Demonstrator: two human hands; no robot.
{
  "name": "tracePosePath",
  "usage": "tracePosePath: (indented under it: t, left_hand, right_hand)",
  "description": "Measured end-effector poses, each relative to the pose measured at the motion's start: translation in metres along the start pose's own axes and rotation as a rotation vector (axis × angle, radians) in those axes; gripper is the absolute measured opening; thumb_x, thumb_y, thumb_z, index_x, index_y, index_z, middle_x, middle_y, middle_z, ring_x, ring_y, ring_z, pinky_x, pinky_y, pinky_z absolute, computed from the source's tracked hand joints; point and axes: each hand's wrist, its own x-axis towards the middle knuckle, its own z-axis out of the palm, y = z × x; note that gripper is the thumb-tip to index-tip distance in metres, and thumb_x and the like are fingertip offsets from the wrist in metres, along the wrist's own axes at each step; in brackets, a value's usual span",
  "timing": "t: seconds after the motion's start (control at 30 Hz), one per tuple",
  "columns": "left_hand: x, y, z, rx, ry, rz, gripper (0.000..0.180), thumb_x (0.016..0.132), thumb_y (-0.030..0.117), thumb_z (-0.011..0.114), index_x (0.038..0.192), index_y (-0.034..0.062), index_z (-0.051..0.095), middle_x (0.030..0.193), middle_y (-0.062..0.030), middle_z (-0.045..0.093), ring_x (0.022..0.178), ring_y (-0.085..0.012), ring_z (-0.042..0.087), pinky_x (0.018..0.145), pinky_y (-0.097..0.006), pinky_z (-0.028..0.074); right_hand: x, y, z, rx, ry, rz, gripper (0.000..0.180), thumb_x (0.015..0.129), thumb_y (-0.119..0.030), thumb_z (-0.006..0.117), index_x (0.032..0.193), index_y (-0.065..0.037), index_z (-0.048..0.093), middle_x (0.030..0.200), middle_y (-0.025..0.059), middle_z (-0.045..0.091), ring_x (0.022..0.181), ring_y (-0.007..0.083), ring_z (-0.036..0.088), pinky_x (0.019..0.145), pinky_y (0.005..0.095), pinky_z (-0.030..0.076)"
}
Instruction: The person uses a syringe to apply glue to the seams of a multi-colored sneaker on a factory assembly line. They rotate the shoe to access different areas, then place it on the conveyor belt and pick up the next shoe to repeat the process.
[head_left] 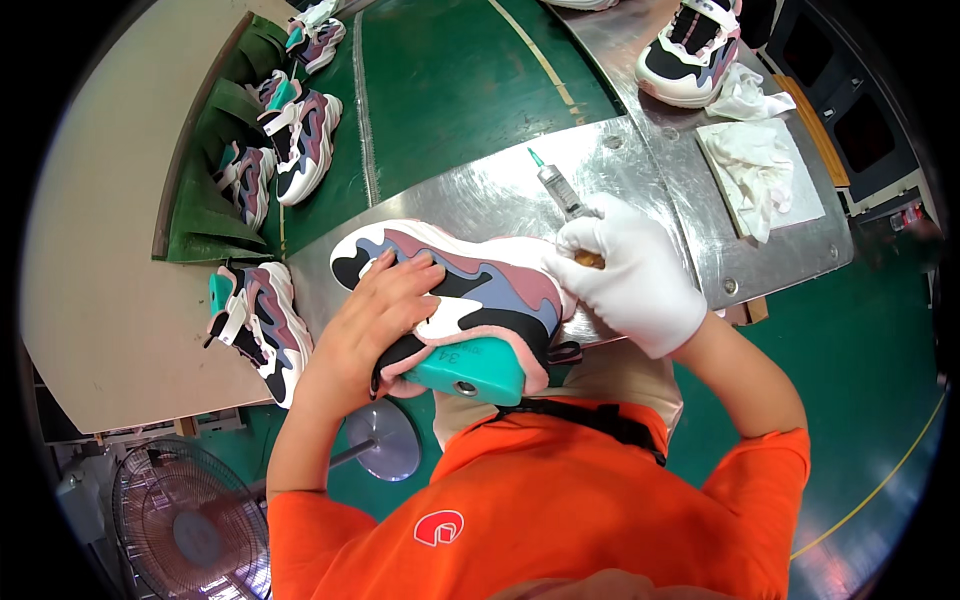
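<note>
A sneaker (470,262) in white, mauve, blue-grey and black lies tilted on its side at the metal table's near edge. A turquoise shoe last (470,372) fills its opening. My bare left hand (385,310) grips the shoe, fingers spread over its upper and toe side. In a white glove, my right hand (630,270) is closed around a clear syringe (560,190) with a green tip pointing up and away. An amber-coloured piece (590,259) shows between the gloved fingers; I cannot tell what it is. The glove is beside the shoe's right end.
Several similar sneakers (303,148) stand at the left, some against a green padded rack (205,205). Another sneaker (690,55) stands at the back right, near crumpled white cloths (755,175). A green conveyor belt (450,90) runs beyond the metal table (500,180). A fan (195,525) stands lower left.
</note>
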Motion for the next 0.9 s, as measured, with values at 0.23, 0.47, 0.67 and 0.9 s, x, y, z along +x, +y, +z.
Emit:
tracePosePath:
  t: [0.23,0.47,0.67,0.9]
  left_hand:
    - [0.0,-0.001,0.0,0.013,-0.003,0.02,0.064,0.059,0.0,0.069,0.12,0.0052,0.051,0.132,-0.0172,0.052,0.126,-0.0372,0.047,0.107,-0.055,0.031]
    - [0.005,0.004,0.0,0.005,0.004,-0.005,0.067,0.058,0.006,0.074,0.121,0.0054,0.051,0.131,-0.0168,0.052,0.127,-0.0375,0.046,0.108,-0.055,0.031]
    - [0.0,0.004,0.0,0.001,0.011,0.013,0.07,0.056,0.007,0.076,0.121,0.0057,0.051,0.131,-0.0164,0.052,0.127,-0.0368,0.046,0.108,-0.055,0.03]
    - [-0.002,0.003,0.001,0.014,0.013,0.015,0.067,0.058,-0.001,0.069,0.122,0.0051,0.05,0.132,-0.0173,0.051,0.127,-0.0371,0.046,0.108,-0.055,0.03]
  right_hand:
    - [-0.007,0.008,0.008,-0.151,0.052,-0.231,0.01,0.082,-0.014,0.065,0.078,-0.004,0.066,0.086,0.014,0.055,0.077,0.0301,0.058,0.069,0.0368,0.048]
    - [-0.005,0.01,0.006,-0.102,0.092,-0.264,0.01,0.081,-0.014,0.066,0.078,-0.004,0.066,0.089,0.0151,0.057,0.077,0.0315,0.058,0.068,0.0366,0.048]
    - [-0.001,0.0,-0.007,0.025,0.09,-0.135,0.016,0.078,-0.015,0.071,0.075,-0.001,0.063,0.082,0.0125,0.055,0.074,0.0277,0.059,0.067,0.0348,0.047]
    - [0.007,-0.016,-0.002,1.04,-0.126,0.253,0.028,0.089,-0.026,0.066,0.097,0.0,0.056,0.084,0.0046,0.064,0.057,0.008,0.053,0.044,0.0187,0.043]
